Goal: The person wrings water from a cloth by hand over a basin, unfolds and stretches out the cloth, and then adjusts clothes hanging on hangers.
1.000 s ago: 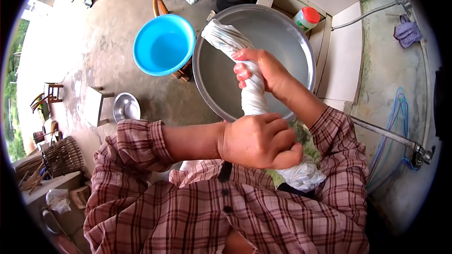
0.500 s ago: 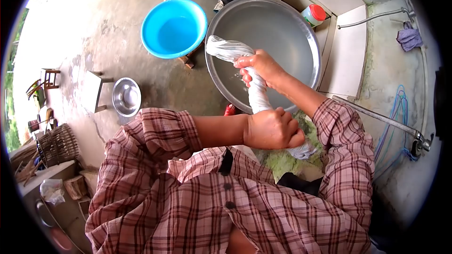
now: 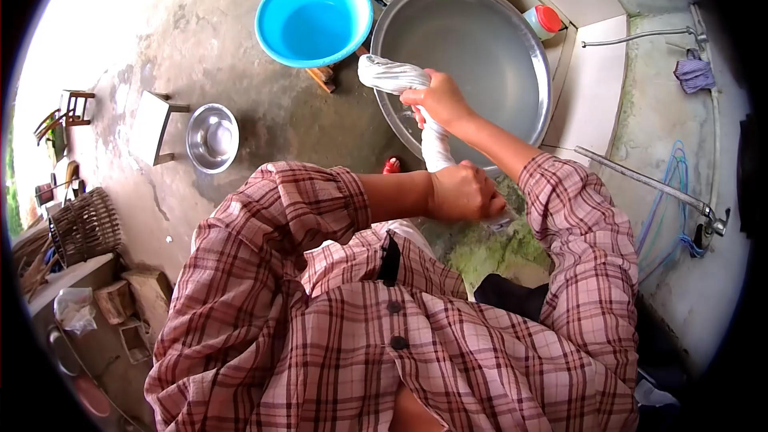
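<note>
A long white cloth, twisted into a rope, runs slantwise over the near rim of a large metal basin that holds cloudy water. My right hand is closed around its upper part, above the basin. Lower down, my left hand grips the cloth in a fist, close in front of my body. The far end of the cloth bulges in a folded loop. A short tail pokes out past my left fist, and the parts inside both fists are hidden.
A blue plastic basin sits on a wooden support left of the metal one. Further left are a small metal bowl and a white-topped stool. A red-lidded jar stands on the ledge; a tap juts from the right wall.
My left fist has moved up and slightly left, toward my right hand. The cloth's far end looks more bunched. The view has shifted, so the basins sit higher and further right.
</note>
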The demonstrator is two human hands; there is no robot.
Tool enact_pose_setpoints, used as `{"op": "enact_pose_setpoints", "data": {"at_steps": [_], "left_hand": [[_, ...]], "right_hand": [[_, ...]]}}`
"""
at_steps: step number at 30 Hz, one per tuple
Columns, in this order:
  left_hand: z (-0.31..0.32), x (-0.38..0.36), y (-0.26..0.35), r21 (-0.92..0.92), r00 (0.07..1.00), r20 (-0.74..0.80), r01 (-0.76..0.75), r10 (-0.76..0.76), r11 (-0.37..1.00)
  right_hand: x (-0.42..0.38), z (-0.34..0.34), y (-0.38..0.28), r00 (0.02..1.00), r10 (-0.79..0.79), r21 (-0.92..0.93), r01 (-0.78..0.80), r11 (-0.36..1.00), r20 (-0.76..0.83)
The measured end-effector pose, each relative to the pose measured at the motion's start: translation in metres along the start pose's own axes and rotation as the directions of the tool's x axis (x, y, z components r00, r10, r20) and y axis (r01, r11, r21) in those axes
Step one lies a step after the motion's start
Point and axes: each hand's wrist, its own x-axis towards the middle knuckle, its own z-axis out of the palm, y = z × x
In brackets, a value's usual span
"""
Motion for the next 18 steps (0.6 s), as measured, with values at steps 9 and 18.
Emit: {"op": "enact_pose_setpoints", "data": {"at_steps": [9, 18], "left_hand": [[-0.074, -0.046, -0.042, -0.768, 0.36, -0.149, 0.544, -0.921, 0.337], [-0.116, -0.126, -0.077, -0.837, -0.114, 0.429, -0.423, -0.896, -0.347]], "right_hand": [[0.029, -0.039, 0.081, 0.98, 0.159, 0.649, -0.196, 0.735, 0.116], [-0.028, 0.017, 0.046, 0.964, -0.247, 0.946, -0.015, 0.323, 0.099]]}}
